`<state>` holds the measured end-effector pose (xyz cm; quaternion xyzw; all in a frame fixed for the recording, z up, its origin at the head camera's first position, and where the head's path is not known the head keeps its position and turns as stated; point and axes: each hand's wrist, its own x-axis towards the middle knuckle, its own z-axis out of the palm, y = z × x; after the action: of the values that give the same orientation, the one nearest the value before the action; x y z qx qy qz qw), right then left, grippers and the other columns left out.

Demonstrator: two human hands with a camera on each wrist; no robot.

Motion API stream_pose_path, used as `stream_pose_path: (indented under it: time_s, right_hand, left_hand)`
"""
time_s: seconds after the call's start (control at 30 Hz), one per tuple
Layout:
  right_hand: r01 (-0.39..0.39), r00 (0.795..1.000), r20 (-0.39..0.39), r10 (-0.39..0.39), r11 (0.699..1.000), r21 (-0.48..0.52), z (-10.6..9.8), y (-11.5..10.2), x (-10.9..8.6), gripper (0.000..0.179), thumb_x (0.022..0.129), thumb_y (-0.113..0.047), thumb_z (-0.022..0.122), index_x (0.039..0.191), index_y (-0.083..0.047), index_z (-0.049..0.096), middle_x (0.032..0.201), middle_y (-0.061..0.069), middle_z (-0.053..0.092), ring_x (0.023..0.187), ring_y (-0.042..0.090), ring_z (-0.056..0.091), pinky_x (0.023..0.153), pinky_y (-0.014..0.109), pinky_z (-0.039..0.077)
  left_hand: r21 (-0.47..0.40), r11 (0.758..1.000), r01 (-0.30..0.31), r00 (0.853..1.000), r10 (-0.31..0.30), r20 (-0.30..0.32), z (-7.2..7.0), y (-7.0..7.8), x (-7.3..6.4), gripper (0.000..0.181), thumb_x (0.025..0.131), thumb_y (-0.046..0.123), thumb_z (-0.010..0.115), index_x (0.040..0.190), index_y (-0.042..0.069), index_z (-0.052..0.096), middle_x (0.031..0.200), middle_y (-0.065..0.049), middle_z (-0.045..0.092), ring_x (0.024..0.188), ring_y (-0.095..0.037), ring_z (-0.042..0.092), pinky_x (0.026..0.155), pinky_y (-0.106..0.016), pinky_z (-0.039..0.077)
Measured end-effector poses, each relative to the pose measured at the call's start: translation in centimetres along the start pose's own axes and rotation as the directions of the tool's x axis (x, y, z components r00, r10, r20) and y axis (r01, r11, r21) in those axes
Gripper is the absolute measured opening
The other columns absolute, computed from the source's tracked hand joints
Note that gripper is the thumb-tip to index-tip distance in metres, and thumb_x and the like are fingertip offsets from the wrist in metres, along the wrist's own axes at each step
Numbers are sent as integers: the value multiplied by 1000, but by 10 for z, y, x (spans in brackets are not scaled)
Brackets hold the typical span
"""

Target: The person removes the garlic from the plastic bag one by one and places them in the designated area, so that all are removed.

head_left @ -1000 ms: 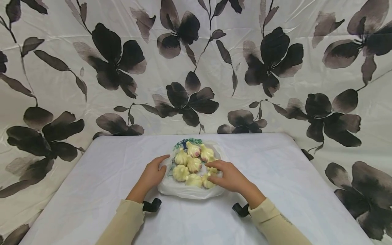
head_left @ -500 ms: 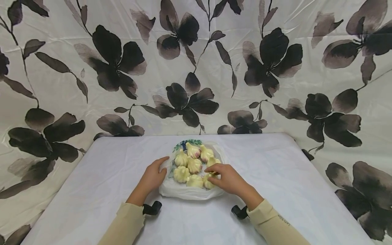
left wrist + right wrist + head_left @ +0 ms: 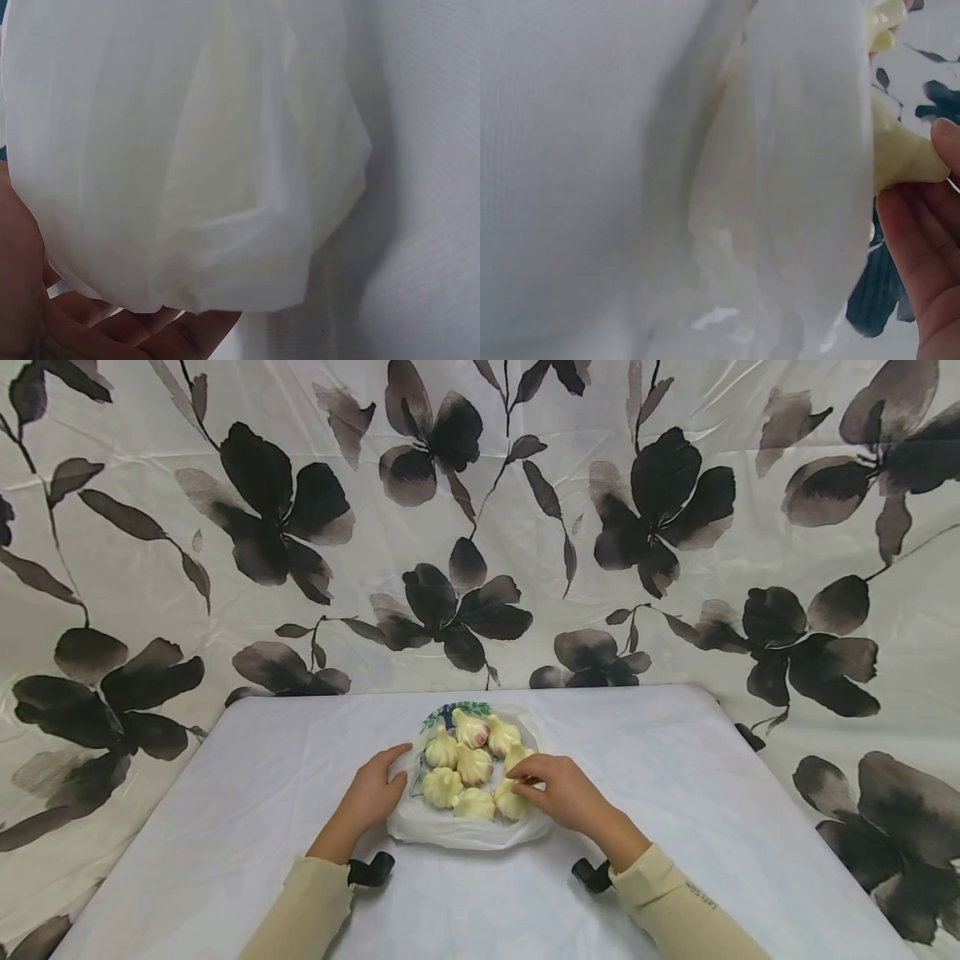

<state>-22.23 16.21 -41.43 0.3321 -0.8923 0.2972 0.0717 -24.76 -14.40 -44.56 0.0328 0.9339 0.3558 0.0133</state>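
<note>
A white plastic bag (image 3: 465, 835) lies spread wide at its mouth, holding several pale yellow garlic bulbs (image 3: 474, 766) with purplish streaks. My right hand (image 3: 564, 789) pinches the stem of the garlic bulb (image 3: 904, 154) at the bag's front right between thumb and fingers. At the left side of the bag, my left hand (image 3: 371, 789) rests with its fingers loosely bent and its thumb apart. In the left wrist view the white bag (image 3: 150, 150) covers part of the left-hand fingers (image 3: 187, 334).
A white cloth covers the table (image 3: 247, 827). Behind it hangs a pale curtain (image 3: 540, 643) printed with dark flowers. Black wrist-camera mounts (image 3: 371, 868) stick out under both wrists. Green and blue print (image 3: 450, 714) shows at the bag's back edge.
The right-hand thumb and fingers have come together on the stem of the front-right garlic bulb. My left hand has stayed at the bag's left side.
</note>
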Motion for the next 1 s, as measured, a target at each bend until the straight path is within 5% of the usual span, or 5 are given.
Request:
stream_pose_path:
  time_s: [0.2,1.0]
  right_hand:
    - [52,996,-67,-53,998,-23,-9,-1,0,22,89,-15,68,109,-7,71,104,4,72,87,14,70,77,28,59]
    - [36,971,-233,-52,997,-71,-49,11,-9,21,87,-13,71,108,-9,72,105,4,72,89,15,72,78,25,59]
  left_hand:
    - [5,1000,16,1000,-16,4,0,1,1,51,97,16,44,148,13,39,153,-19,38,143,-39,32,114,-57,31]
    - [41,999,3,1000,-2,-7,-1,1,6,51,97,11,42,148,11,39,152,-21,38,142,-41,33,114,-57,30]
